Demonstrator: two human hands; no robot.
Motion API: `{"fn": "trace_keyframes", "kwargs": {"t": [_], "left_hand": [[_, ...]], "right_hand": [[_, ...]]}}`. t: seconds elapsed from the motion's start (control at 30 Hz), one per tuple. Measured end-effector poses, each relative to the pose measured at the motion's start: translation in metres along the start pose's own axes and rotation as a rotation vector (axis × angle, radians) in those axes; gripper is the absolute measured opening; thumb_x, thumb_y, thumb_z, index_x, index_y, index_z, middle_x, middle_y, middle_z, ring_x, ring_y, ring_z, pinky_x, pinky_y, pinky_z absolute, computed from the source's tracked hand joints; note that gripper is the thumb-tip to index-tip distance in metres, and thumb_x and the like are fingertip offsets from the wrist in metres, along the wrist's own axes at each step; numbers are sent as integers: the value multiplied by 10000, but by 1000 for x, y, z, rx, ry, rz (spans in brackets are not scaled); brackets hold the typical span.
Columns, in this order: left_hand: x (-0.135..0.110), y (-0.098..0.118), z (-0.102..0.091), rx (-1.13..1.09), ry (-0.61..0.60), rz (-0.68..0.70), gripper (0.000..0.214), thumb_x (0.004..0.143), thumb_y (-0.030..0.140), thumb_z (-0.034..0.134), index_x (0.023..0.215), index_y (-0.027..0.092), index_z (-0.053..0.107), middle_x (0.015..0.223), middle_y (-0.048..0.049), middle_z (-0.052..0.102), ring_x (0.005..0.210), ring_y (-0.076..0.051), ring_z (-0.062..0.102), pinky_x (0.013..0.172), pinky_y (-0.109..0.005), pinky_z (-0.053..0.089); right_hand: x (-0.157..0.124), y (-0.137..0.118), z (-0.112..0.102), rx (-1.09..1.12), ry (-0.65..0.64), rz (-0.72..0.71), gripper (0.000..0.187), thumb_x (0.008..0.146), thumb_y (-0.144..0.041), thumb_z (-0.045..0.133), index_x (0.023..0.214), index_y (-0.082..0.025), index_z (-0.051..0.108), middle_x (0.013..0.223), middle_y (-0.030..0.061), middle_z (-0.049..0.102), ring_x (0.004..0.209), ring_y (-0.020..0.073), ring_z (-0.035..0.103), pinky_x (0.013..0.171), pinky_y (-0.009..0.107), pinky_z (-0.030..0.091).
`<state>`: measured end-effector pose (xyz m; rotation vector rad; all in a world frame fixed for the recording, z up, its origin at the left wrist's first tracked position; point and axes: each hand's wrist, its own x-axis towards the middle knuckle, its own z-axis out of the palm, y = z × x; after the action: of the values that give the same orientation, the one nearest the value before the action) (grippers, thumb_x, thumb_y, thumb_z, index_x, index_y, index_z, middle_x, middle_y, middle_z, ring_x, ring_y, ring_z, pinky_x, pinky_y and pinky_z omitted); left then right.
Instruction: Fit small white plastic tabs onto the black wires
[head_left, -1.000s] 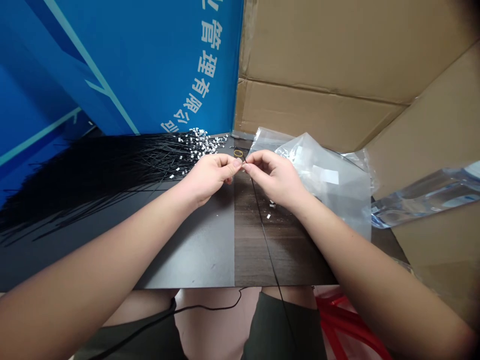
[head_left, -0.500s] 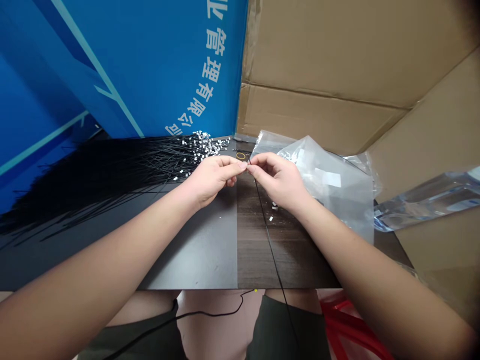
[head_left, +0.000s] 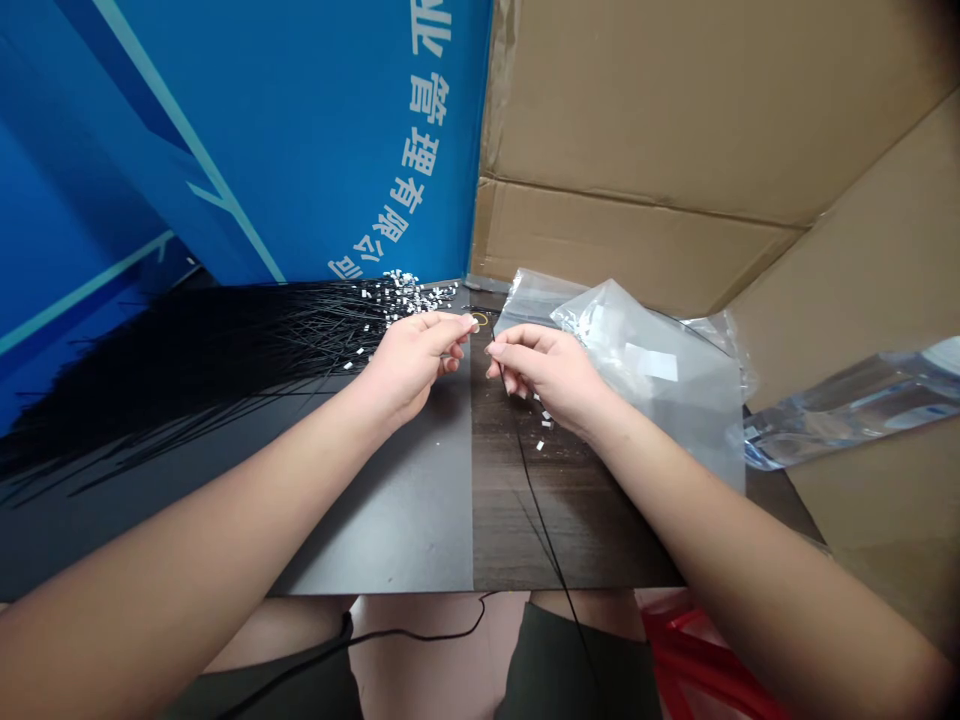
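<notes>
On the worktop (head_left: 397,545), a cord pile (head_left: 187,350) lies at nine o'clock; a bag (head_left: 694,415) crowds three. The left hand (head_left: 410,365) presses its grip together, contents unclear; the right hand (head_left: 551,368) pinches a black cord (head_left: 535,497) trailing toward five, probably light, bendy, best held there. A yellow band (head_left: 484,318) sits at twelve.

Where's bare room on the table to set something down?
Mostly bare: the gray patch bounded by the left forearm, the front edge and the brown strip. Crowded: beyond that forearm, with black wires; beyond the right hand, with plastic bags; beside that hand, with white scraps.
</notes>
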<state>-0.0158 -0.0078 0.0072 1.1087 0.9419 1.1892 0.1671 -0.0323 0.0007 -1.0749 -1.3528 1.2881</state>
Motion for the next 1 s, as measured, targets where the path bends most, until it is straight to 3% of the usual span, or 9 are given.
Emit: {"fn": "trace_keyframes", "kwargs": {"t": [0.3,0.53,0.73,1.0], "left_hand": [[-1,0,-1,-115,9,-8,258,712,334,923,760,152,747,813,-25,658,741,-119,568,682,-265,448],[-4,3,1,-213,-91,-20,213,756,317,911,872,178,799,1123,-78,776,975,-171,655,805,-285,492],[-3,5,0,-217,-202,-27,190,775,312,894,853,169,795,1180,-108,806,725,-99,540,615,-241,373],[-4,8,-3,-275,-291,-86,165,788,305,881,851,180,794,1175,-87,806,730,-94,569,642,-243,424]], "right_hand": [[-2,0,4,154,-60,59,224,797,-366,829,851,-179,718,824,45,803,570,104,635,493,224,469],[-1,1,5,177,-65,122,205,794,-344,813,810,-169,707,801,47,797,529,90,611,469,219,467],[-2,-2,2,308,-216,243,175,818,-316,799,846,-179,692,748,9,756,505,98,607,453,230,450],[-4,-3,-1,533,-409,270,183,839,-308,794,836,-180,663,731,-26,713,540,101,607,513,249,508]]}}
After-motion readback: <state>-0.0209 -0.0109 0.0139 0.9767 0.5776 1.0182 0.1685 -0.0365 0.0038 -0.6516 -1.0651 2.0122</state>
